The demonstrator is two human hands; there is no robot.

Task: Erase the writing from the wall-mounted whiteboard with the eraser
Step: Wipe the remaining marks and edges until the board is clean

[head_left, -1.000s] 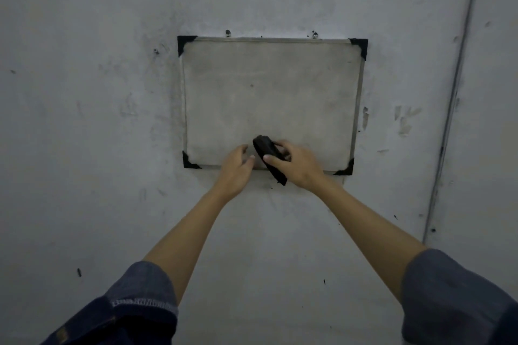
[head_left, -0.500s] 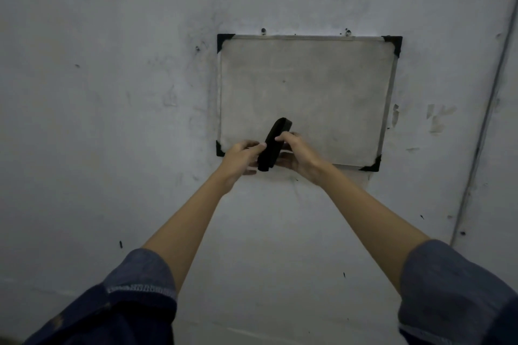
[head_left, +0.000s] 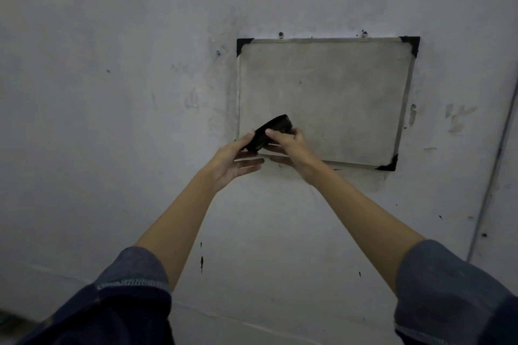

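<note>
The whiteboard [head_left: 336, 92] hangs on the wall right of centre, with a metal frame and black corner caps. Its surface looks smudged grey, and I can make out no clear writing. A black eraser [head_left: 272, 129] lies tilted in front of the board's lower left part, its right end higher. My right hand [head_left: 291, 145] grips it from the right, fingers over its top. My left hand [head_left: 235, 162] holds its lower left end, thumb on top and fingers stretched underneath. The board's lower left corner is hidden behind my hands.
The grey wall [head_left: 112, 120] around the board is stained and carries small dark marks. Two fixings [head_left: 281, 34] stick out above the board's top edge. A vertical seam [head_left: 493, 165] runs down the wall at the far right.
The eraser has swung from nearly upright to a flatter tilt. My left hand, beside it at first, now holds its lower end. The board has shifted right in the view.
</note>
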